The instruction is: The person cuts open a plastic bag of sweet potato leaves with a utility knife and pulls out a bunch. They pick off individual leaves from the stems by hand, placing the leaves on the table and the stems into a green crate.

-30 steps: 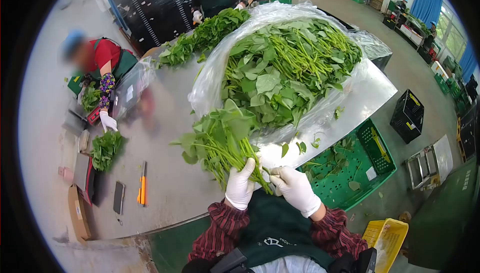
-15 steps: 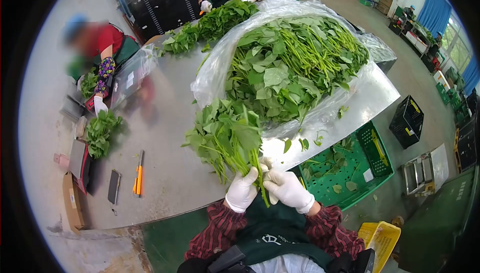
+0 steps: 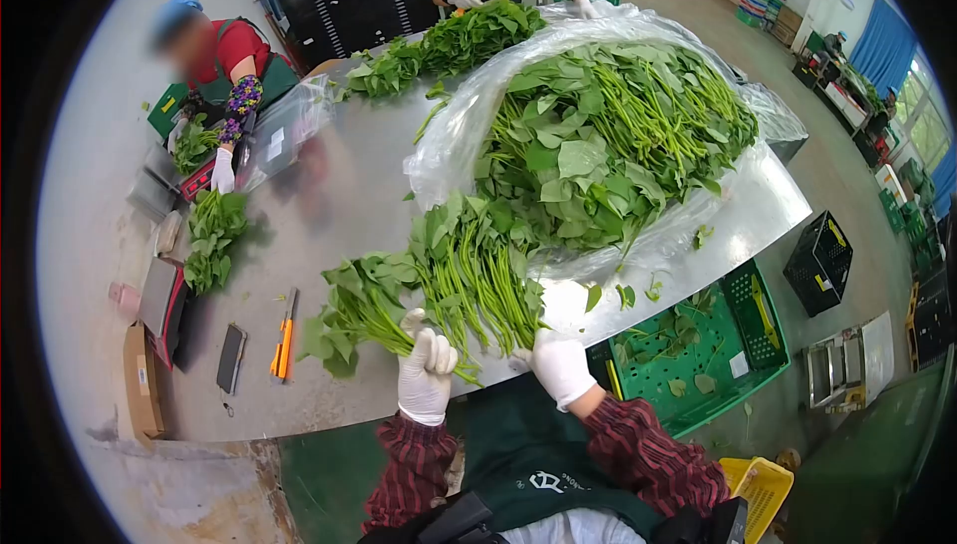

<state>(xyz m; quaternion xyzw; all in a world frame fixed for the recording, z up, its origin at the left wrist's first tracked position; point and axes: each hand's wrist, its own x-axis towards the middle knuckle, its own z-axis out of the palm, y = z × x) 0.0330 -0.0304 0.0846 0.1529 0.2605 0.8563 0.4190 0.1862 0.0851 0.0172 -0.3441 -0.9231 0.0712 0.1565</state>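
Observation:
My left hand (image 3: pixel 427 369), in a white glove, is closed around the stem ends of a small bunch of leafy greens (image 3: pixel 361 307), whose leaves point to the left over the table. My right hand (image 3: pixel 563 369), also gloved, is at the table's front edge with its fingers curled at the stem ends of a larger bunch of greens (image 3: pixel 483 280). Part of its fingers is hidden. Behind that bunch a big heap of leafy stems (image 3: pixel 618 145) lies in an open clear plastic bag (image 3: pixel 436 160).
On the metal table (image 3: pixel 329 245) lie an orange utility knife (image 3: pixel 284 340) and a dark phone-like object (image 3: pixel 231 358). A green crate (image 3: pixel 688 399) with loose leaves stands below right, near a yellow basket (image 3: pixel 755 489). Co-workers (image 3: pixel 234 55) handle greens at the left and far side.
My hands have moved apart. The left has gone left with a small bunch, now tilted leftward; the right stays near the front edge. The larger bunch now lies on the table.

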